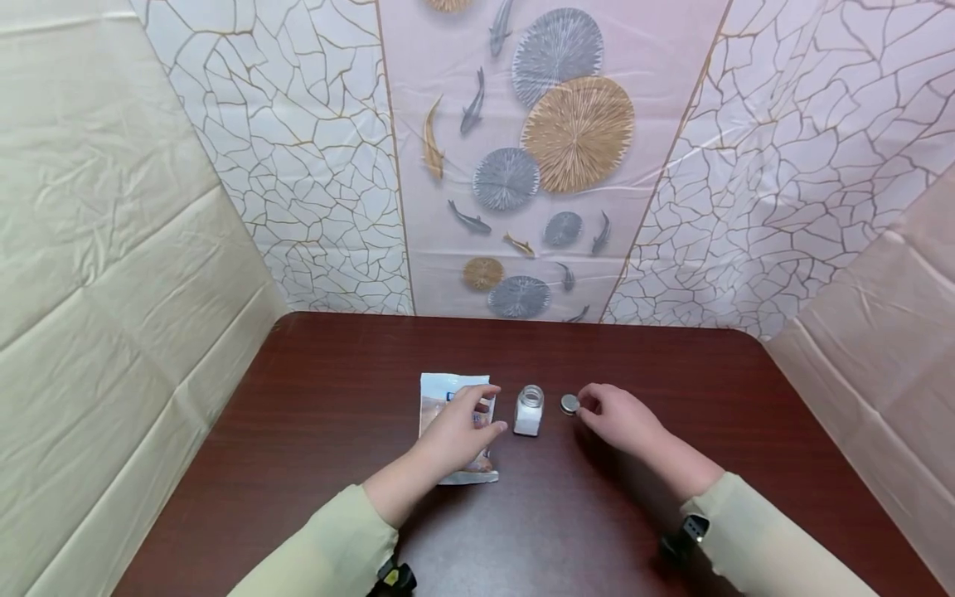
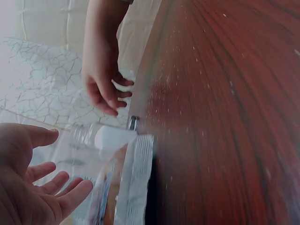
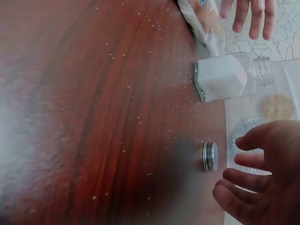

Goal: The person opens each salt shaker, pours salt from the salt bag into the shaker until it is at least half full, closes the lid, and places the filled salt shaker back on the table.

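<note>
A small glass jar [image 1: 529, 411], uncapped and partly filled with white powder, stands upright between the two hands. Its round silver lid [image 1: 570, 405] lies on the table to the right of it. My right hand [image 1: 618, 419] hovers just by the lid, fingers loosely bent with nothing between them. Over the printed plastic bag [image 1: 457, 414] is my left hand [image 1: 461, 431], thumb and fingers spread toward the jar and holding nothing. In the right wrist view the jar [image 3: 225, 77] and the lid [image 3: 210, 157] stand apart, with the right fingers [image 3: 239, 178] above the lid.
White grains [image 3: 176, 89] are scattered over the dark red-brown table [image 1: 336, 497] around the jar. A patterned cloth [image 1: 515, 166] hangs behind the table's far edge, and beige cloth [image 1: 112, 290] lines the sides.
</note>
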A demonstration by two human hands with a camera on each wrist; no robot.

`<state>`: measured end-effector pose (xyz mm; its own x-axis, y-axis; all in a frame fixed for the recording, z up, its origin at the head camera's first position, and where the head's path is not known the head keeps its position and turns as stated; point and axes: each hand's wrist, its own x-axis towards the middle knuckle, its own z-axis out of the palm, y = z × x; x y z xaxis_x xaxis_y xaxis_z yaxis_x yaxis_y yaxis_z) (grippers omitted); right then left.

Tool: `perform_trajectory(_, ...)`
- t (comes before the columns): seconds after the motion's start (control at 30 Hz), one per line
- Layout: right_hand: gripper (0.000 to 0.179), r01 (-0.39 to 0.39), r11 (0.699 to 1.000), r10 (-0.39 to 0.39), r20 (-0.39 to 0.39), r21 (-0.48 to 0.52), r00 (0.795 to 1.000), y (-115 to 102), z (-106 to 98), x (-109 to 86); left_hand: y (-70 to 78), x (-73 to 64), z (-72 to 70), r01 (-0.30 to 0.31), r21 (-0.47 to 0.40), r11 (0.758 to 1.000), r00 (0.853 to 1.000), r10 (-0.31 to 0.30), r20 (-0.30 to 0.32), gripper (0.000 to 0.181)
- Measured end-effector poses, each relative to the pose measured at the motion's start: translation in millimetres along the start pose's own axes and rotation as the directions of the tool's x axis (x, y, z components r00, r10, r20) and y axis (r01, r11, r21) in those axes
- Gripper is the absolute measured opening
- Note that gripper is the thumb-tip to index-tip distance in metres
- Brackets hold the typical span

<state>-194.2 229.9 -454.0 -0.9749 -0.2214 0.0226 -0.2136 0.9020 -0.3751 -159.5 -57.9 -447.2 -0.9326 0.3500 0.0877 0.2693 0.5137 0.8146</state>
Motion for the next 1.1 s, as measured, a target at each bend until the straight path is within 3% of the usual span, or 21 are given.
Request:
perform_trajectory(0.23,0.033,-0.062,0.997,0.064,0.061,-0.045,0.996,-4.6,6.0,12.4,6.8,13.1,20.1,-0.007,-0.055,0.998,1.000,0.007,0.009,0.060)
perform_trajectory(0.53,0.038,-0.061,0.995,0.067,0.069,-0.083,0.995,-7.5,12.1,22.7,9.9,26.4,42.4,0.029,0.009,1.000,1.000,-0.029,-0.008,0.068)
perform_trajectory(0.8,0.039,-0.019,0.977,0.040,0.097,-0.211,0.994,-13.4,15.5,27.2,9.4,36.5,49.4,0.041,0.041,0.998,0.999,-0.041,0.000,0.065)
perform_trajectory(0.9,0.034,0.013,0.965,0.012,0.094,-0.260,0.996,-17.0,15.4,25.0,8.8,39.1,51.1,0.056,0.015,0.998,0.998,-0.056,0.005,0.062)
perform_trajectory(1.1,0.027,0.048,0.956,-0.025,0.082,-0.290,0.996,-19.0,16.6,22.4,6.7,43.7,52.8,0.065,0.002,0.998,0.998,-0.065,0.007,0.054)
